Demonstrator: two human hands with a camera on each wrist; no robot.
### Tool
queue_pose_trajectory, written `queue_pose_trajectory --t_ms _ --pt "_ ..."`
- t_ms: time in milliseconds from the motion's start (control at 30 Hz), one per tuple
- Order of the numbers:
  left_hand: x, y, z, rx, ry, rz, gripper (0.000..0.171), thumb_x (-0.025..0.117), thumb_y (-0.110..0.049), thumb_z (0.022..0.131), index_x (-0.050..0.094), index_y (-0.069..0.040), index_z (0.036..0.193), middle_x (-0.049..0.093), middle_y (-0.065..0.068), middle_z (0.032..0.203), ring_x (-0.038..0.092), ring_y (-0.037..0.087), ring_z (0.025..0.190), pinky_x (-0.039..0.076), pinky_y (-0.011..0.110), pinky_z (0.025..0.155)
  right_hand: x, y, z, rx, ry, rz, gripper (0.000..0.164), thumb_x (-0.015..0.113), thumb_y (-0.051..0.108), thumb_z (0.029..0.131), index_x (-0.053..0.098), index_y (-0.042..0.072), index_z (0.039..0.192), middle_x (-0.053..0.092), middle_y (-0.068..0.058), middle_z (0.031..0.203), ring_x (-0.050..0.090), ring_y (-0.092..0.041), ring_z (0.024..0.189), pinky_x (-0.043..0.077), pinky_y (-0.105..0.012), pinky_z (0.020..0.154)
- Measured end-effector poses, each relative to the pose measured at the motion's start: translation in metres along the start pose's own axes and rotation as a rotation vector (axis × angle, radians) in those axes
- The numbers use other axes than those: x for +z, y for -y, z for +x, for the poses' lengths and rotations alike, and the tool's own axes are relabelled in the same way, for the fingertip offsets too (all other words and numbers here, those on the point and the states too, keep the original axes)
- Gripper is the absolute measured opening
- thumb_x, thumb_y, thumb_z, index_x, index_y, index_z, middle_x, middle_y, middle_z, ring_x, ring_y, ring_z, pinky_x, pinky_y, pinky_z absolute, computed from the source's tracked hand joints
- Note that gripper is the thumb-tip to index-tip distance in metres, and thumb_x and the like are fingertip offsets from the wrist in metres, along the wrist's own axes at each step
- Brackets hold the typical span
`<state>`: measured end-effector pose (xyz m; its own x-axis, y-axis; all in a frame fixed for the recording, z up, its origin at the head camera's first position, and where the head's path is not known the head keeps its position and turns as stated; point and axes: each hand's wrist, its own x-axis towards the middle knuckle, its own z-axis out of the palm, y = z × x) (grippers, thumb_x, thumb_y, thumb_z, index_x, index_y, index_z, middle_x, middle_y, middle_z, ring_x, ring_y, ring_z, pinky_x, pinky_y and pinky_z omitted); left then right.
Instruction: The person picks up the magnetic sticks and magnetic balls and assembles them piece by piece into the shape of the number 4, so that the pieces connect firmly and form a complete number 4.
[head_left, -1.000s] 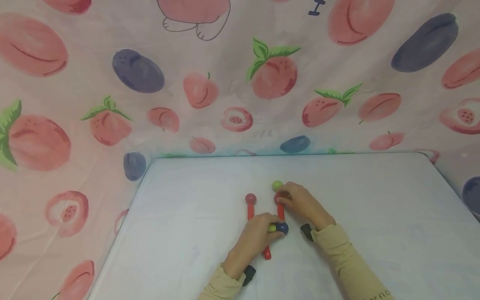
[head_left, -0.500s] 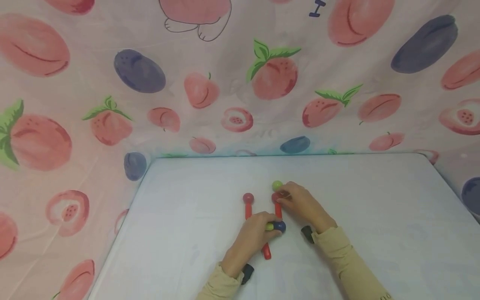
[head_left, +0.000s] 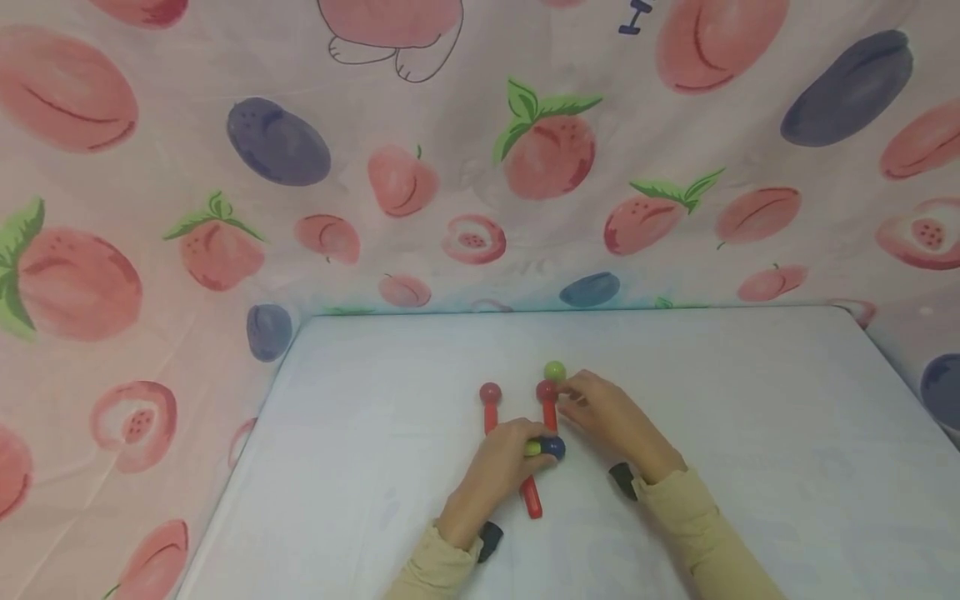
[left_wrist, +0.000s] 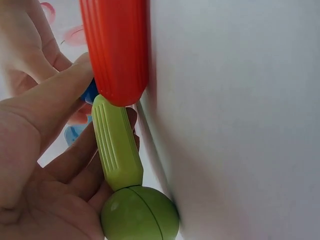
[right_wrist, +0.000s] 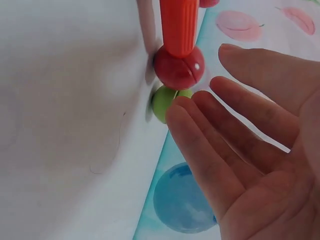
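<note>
Magnetic building balls and rods lie joined on the white table. My left hand (head_left: 495,471) pinches the piece at the blue ball (head_left: 554,448) and a light green rod (head_left: 532,448). That rod ends in a green ball (left_wrist: 140,215) under the palm in the left wrist view. A red rod (head_left: 532,502) sticks out toward me. Two more red rods point away, topped by a left red ball (head_left: 491,393) and a right red ball (head_left: 547,391). Behind the latter sits another green ball (head_left: 555,371). My right hand (head_left: 615,421) is beside these, fingers extended, holding nothing.
The white table (head_left: 750,433) has its far edge against a hanging cloth (head_left: 480,167) printed with peaches. Black wrist devices, such as the right one (head_left: 623,481), sit under both sleeves close to the tabletop.
The left hand and the joined pieces have shifted slightly left and away from me. My right hand has let go of the right red ball and drawn back a little to the right.
</note>
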<state>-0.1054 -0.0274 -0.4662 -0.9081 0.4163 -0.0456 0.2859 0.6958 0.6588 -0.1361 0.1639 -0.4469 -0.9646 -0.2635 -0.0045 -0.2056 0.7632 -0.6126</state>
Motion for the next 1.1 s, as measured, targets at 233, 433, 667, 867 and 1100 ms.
queue_pose_trajectory --t_ms 233,433,667,867,1100 --pt "-0.004 0.002 0.001 0.015 0.019 -0.029 0.038 0.082 -0.021 0.081 0.074 -0.017 0.117 0.073 -0.004 0.103 0.061 0.008 0.088 0.052 0.02 0.081 -0.001 0.009 -0.018 -0.005 0.028 -0.016 0.027 0.07 0.016 0.092 0.067 0.007 0.118 0.067 -0.005 0.111 0.065 -0.024 0.102 0.055 -0.045 0.093" --pt "-0.007 0.006 0.004 0.044 0.056 -0.069 0.034 0.081 -0.018 0.082 0.075 -0.018 0.115 0.073 -0.008 0.098 0.059 0.005 0.085 0.051 0.019 0.082 0.002 0.012 -0.03 -0.043 0.042 -0.047 0.027 0.074 0.014 0.088 0.069 0.011 0.114 0.067 0.001 0.106 0.065 -0.019 0.099 0.056 -0.04 0.09" --pt "-0.008 0.01 0.006 0.075 0.072 -0.062 0.035 0.08 -0.015 0.083 0.074 -0.02 0.118 0.074 -0.008 0.104 0.063 0.005 0.094 0.052 0.023 0.091 0.007 0.019 -0.041 -0.064 0.088 -0.036 0.026 0.079 0.013 0.085 0.07 0.017 0.109 0.066 0.007 0.1 0.064 -0.013 0.096 0.057 -0.036 0.088" --pt "-0.008 0.01 0.007 0.087 0.067 -0.054 0.035 0.08 -0.013 0.083 0.074 -0.017 0.117 0.074 -0.006 0.11 0.065 0.008 0.104 0.051 0.027 0.096 0.012 0.022 -0.052 -0.132 0.106 -0.075 0.025 0.079 0.014 0.084 0.069 0.013 0.107 0.066 0.005 0.103 0.065 -0.014 0.096 0.057 -0.036 0.087" --pt "-0.008 0.01 0.006 0.07 0.065 -0.07 0.036 0.08 -0.015 0.083 0.074 -0.019 0.118 0.074 -0.007 0.111 0.065 0.01 0.108 0.051 0.028 0.099 0.017 0.029 -0.061 -0.141 0.154 -0.092 0.034 0.077 0.016 0.086 0.068 0.011 0.118 0.068 -0.001 0.114 0.065 -0.018 0.107 0.055 -0.04 0.092"
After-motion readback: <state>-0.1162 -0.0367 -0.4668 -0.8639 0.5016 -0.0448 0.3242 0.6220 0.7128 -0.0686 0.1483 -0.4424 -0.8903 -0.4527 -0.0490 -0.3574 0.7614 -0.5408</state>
